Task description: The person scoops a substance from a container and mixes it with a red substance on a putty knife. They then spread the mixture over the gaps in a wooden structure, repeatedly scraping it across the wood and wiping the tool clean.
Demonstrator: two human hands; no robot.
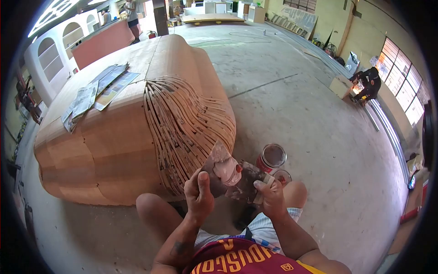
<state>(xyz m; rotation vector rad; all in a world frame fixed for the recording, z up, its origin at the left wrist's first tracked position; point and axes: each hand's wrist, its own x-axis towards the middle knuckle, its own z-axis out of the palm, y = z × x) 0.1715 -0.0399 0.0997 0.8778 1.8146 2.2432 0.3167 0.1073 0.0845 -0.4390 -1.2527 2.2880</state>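
My left hand is closed on a flat plate that carries a lump of pinkish putty with a small red dab on it. My right hand grips a wide, stained scraper, its blade against or just beside the putty. Both tools meet in front of my knees. Just beyond them stands a large curved wooden form, with a fan of dark, wavy grooves down its near end. Some of the putty is hidden behind the scraper.
An open can and a smaller one stand on the concrete floor beyond my right hand. Newspaper sheets lie on the wooden form. At the right, a crouching person works near sparks; metal bars lie there. Another person stands far back.
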